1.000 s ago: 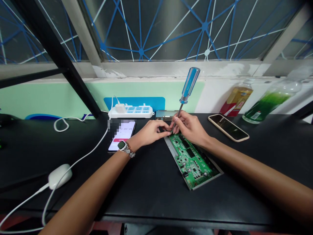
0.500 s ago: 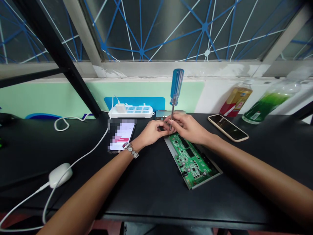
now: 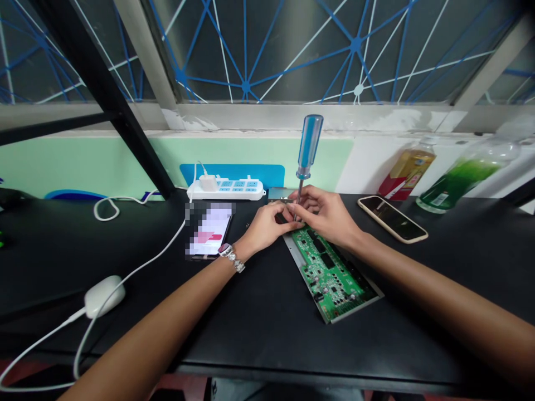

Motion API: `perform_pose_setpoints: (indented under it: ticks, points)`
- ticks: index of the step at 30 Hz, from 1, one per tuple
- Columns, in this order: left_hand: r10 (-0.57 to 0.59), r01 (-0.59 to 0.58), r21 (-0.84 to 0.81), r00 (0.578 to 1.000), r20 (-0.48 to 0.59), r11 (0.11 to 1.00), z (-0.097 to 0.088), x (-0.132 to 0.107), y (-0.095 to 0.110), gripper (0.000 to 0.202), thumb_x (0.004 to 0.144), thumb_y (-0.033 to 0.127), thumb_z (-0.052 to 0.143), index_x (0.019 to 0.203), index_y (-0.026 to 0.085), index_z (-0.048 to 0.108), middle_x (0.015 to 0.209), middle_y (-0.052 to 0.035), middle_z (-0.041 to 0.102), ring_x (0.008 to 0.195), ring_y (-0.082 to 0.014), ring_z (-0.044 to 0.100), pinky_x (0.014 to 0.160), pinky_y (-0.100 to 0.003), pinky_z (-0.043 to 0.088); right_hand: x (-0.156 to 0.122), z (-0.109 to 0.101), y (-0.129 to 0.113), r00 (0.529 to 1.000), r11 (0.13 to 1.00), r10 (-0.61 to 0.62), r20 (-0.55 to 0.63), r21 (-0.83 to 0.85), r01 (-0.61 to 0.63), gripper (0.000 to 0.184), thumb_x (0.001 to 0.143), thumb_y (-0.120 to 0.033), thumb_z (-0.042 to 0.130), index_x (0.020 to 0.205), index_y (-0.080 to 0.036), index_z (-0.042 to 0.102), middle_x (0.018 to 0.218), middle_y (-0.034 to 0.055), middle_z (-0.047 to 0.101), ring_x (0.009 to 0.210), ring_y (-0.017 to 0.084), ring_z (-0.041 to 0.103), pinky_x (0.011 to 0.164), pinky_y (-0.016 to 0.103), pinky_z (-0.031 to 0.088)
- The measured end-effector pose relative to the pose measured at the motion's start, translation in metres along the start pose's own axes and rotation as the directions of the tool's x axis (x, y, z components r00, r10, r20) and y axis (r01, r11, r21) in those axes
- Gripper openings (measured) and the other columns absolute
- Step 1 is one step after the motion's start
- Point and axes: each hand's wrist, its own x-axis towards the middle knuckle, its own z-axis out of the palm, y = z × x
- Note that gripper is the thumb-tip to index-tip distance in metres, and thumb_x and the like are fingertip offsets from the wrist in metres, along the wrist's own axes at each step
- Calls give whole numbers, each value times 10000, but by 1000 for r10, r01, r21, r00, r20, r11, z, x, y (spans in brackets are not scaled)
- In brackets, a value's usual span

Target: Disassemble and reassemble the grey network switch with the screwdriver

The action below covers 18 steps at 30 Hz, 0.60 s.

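Blue-handled screwdriver (image 3: 308, 146) stood nearly upright, pinched low on its shaft by the right hand (image 3: 330, 216). Held so, its tip risked slipping, scratching the board (image 3: 330, 270) or jabbing the left hand (image 3: 267, 225), whose fingers closed beside the tip, on what I could not tell. Green and chip-crowded, the board lay flat on the table (image 3: 259, 317).

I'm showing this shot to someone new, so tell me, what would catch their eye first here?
First, the blue-handled screwdriver, almost upright at the centre, its shaft pinched by the right hand, with the left hand close against its tip. Just below them, the bright green circuit board lies on the black table. At the far right, a bottle of green liquid sits by the wall.
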Motion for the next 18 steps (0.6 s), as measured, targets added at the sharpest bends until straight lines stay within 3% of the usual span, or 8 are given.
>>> perform_pose_setpoints:
  ticks: [5, 9, 12, 15, 18]
  points:
    - [94, -90, -42, 991, 92, 995, -1, 1, 2, 189, 823, 313, 739, 935, 167, 694, 1094, -95, 666, 1087, -231, 598, 908, -374, 484, 0, 0, -1, 999, 999, -27, 36, -39, 29, 222, 939, -348, 564, 996, -179, 697, 856, 47, 721, 744, 181, 682, 682, 339, 556]
    - [53, -53, -4, 999, 2, 999, -1, 1, 2, 211, 804, 331, 751, 765, 152, 645, 920, -69, 663, 919, -209, 625, 852, -367, 489, 1, -2, -4, 998, 998, -8, 61, -68, 12, 255, 926, -368, 583, 1035, -159, 682, 799, 39, 711, 672, 167, 667, 627, 319, 542]
    - [36, -38, 50, 998, 46, 998, -9, 0, 4, 260, 745, 315, 788, 886, 151, 643, 986, -77, 658, 907, -208, 617, 781, -340, 491, 1, -3, -4, 996, 996, -14, 84, -84, 21, 231, 935, -371, 567, 969, -160, 655, 822, 48, 713, 691, 169, 672, 646, 321, 547]
    - [12, -15, 23, 993, 113, 1000, -23, 1, 8, 256, 818, 210, 658, 1069, 162, 637, 1089, -96, 670, 975, -212, 622, 755, -321, 483, 0, -4, 0, 987, 995, -2, 163, -95, 17, 191, 954, -357, 535, 950, -182, 611, 758, 26, 694, 680, 169, 676, 663, 330, 554]
    - [24, -26, 37, 998, 54, 999, -34, 2, 11, 170, 873, 176, 558, 1009, 160, 658, 1047, -90, 692, 953, -196, 631, 769, -325, 476, -2, -3, 7, 976, 1000, 4, 217, -25, 1, 184, 972, -357, 511, 941, -189, 579, 746, 21, 687, 658, 164, 678, 654, 332, 560]
